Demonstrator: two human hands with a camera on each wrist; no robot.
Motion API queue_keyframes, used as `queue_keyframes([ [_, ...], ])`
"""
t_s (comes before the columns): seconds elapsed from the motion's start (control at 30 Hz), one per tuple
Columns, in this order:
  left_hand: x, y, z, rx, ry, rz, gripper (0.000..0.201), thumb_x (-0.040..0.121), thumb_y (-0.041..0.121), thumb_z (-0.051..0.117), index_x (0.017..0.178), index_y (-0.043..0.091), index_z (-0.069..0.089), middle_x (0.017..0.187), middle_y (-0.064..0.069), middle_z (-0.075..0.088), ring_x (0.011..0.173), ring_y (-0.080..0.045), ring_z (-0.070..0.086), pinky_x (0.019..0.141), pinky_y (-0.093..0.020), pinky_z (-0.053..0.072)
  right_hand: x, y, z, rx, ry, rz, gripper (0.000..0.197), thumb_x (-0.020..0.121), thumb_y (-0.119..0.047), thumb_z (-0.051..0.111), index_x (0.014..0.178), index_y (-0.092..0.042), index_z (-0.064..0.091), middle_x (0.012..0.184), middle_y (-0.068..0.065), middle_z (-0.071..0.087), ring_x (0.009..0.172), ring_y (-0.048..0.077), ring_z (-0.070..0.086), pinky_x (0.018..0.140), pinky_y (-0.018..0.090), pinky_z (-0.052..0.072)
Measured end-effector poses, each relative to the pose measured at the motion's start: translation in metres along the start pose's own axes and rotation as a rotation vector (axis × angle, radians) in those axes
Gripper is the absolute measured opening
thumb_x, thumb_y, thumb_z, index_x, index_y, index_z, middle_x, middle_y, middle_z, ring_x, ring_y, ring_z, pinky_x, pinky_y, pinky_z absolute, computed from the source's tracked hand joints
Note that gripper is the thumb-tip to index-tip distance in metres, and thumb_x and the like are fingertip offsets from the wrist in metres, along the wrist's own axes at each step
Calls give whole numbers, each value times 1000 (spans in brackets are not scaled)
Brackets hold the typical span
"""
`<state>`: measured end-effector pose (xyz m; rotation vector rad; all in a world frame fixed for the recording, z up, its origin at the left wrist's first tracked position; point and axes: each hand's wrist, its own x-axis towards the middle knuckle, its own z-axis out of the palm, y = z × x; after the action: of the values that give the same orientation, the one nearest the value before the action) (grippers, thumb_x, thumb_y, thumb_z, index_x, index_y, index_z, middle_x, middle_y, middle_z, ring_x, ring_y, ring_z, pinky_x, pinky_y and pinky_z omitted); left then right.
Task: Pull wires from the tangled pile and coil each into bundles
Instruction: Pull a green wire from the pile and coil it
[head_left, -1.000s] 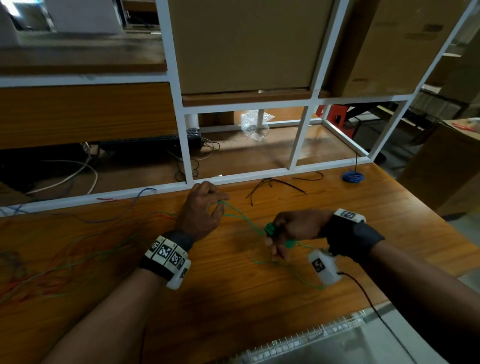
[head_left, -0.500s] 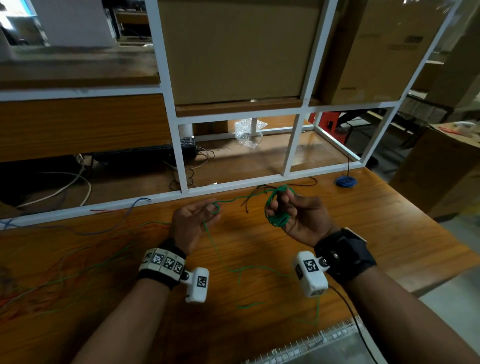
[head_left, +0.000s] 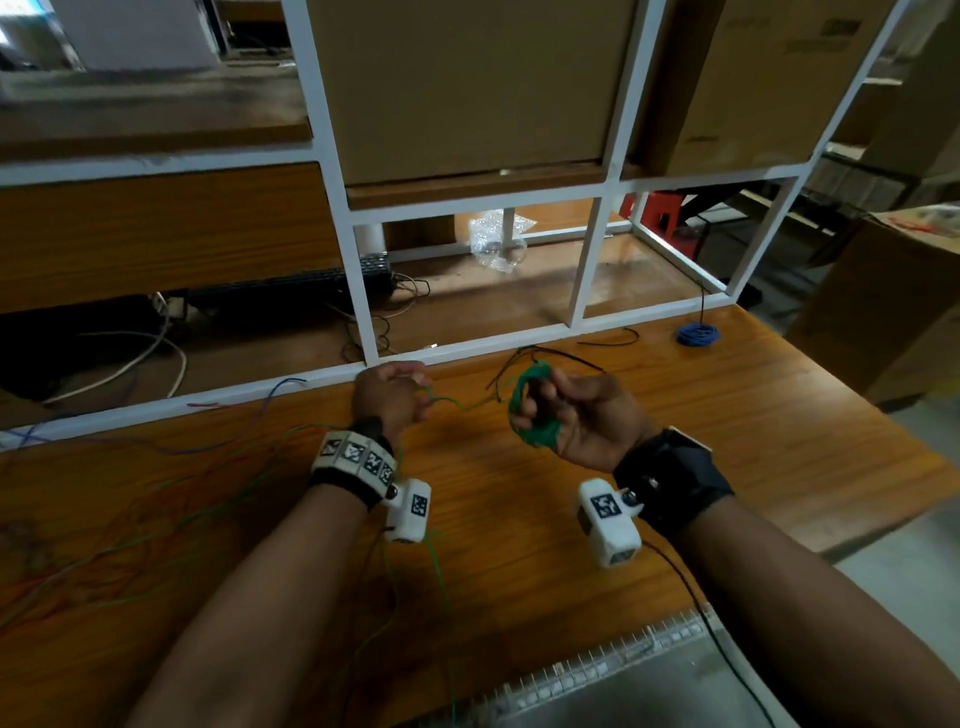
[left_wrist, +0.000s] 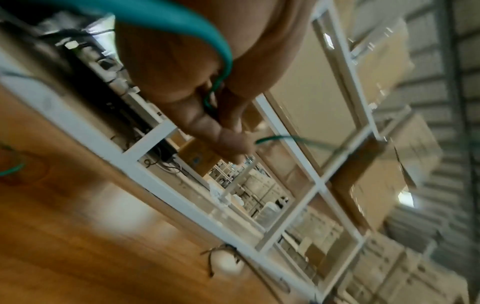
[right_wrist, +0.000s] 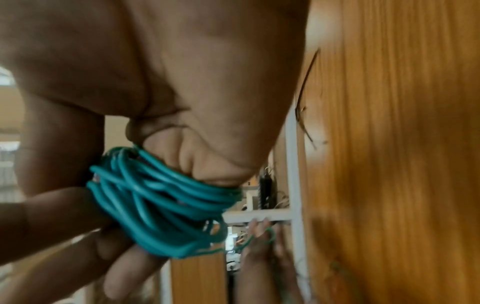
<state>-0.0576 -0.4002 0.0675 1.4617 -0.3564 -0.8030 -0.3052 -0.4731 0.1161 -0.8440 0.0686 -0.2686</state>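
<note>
— Where's the green wire (head_left: 532, 410) sitting for you?

— I see most of it wound into a coil around the fingers (right_wrist: 64, 218) of my right hand (head_left: 582, 421), palm turned up, raised above the wooden table (head_left: 727, 415). On the right wrist feed the loops cross each other and the thumb presses them from above, so that hand is clamped on the coil.

— And the left hand (head_left: 389, 397)?

— At nine o'clock from the coil, just in front of the white frame rail (head_left: 260, 389). Its fingers are curled together round the free run of the same wire; the left wrist feed shows the strand passing between thumb and fingers and leaving at the fingertips. A short span stretches between the two hands, and the tail drops toward six o'clock, across the table under my left forearm.

— The pile?

— Thin red, green and blue wires (head_left: 104, 525) spread loosely at about eight o'clock, well apart from the hands. A coiled blue bundle (head_left: 698, 333) lies at one o'clock near the frame's corner, and loose black wire (head_left: 545, 358) lies on the table just beyond the right hand.
</note>
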Motion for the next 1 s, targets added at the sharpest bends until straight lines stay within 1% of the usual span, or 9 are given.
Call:
queue_keyframes([
  [0.13, -12, -16, 25, 208, 12, 12, 17, 97, 1, 53, 94, 2, 70, 84, -10, 76, 52, -18, 62, 42, -26, 43, 36, -23, 39, 265, -104, -239, 35, 105, -26, 47, 115, 2, 64, 108, 14, 76, 121, 24, 64, 116, 38, 42],
  [0.23, -26, -27, 36, 275, -61, 28, 18, 99, 9, 55, 95, 5, 73, 81, -7, 76, 47, -14, 60, 39, -24, 40, 61, -48, 50, 311, 47, -428, 41, 110, -26, 35, 134, 1, 54, 129, 16, 69, 135, 25, 54, 120, 38, 35],
  [0.4, -43, -35, 33, 268, -190, 29, 14, 98, 18, 62, 97, 10, 73, 80, -7, 77, 40, -15, 46, 40, -23, 35, 85, -63, 7, -591, 716, -656, 36, 107, -27, 44, 120, -16, 76, 145, 7, 59, 127, 7, 55, 102, 26, 47],
  [0.5, -49, -29, 22, 361, -412, 23, 17, 94, 18, 68, 104, 5, 74, 79, -12, 75, 40, -13, 45, 40, -20, 32, 81, -57, -27, -1201, 805, -367, 46, 106, -35, 47, 141, -5, 58, 139, 11, 60, 128, 21, 55, 104, 27, 38],
  [0.63, -48, 0, 9, 579, -481, 259, 12, 92, 21, 70, 95, 13, 78, 74, -2, 75, 55, 0, 60, 55, -13, 45, 57, -47, -50, -1804, 591, 141, 92, 85, -90, 26, 113, -14, 69, 105, 9, 70, 93, 24, 66, 82, 35, 51],
  [0.7, -38, 17, 0, 705, -459, 398, 14, 92, 25, 70, 81, 22, 78, 71, 4, 75, 67, 2, 66, 69, -17, 50, 45, -35, -51, -1911, 379, 447, 90, 75, -100, 23, 84, -22, 67, 86, 4, 67, 78, 21, 64, 78, 39, 53],
  [0.77, -26, 33, -7, 792, -427, 488, 20, 92, 26, 71, 72, 28, 76, 72, 7, 75, 75, 2, 67, 81, -25, 52, 35, -23, -48, -1947, 181, 595, 66, 84, -88, 40, 74, -27, 62, 87, 0, 63, 81, 21, 63, 83, 44, 53],
  [0.87, -16, 54, -6, 796, -416, 572, 21, 93, 28, 70, 72, 30, 75, 75, 9, 76, 82, 1, 68, 90, -29, 51, 24, -13, -37, -1669, 14, 569, 25, 97, -40, 63, 84, -24, 77, 105, -2, 72, 104, 21, 66, 102, 45, 51],
  [1.0, -12, 75, 10, 715, -421, 665, 22, 92, 23, 71, 73, 14, 77, 75, 9, 73, 79, -1, 67, 81, -25, 52, 6, -6, -9, -910, -109, 438, 28, 100, -12, 63, 108, 14, 71, 105, 5, 78, 125, 28, 63, 113, 34, 43],
])
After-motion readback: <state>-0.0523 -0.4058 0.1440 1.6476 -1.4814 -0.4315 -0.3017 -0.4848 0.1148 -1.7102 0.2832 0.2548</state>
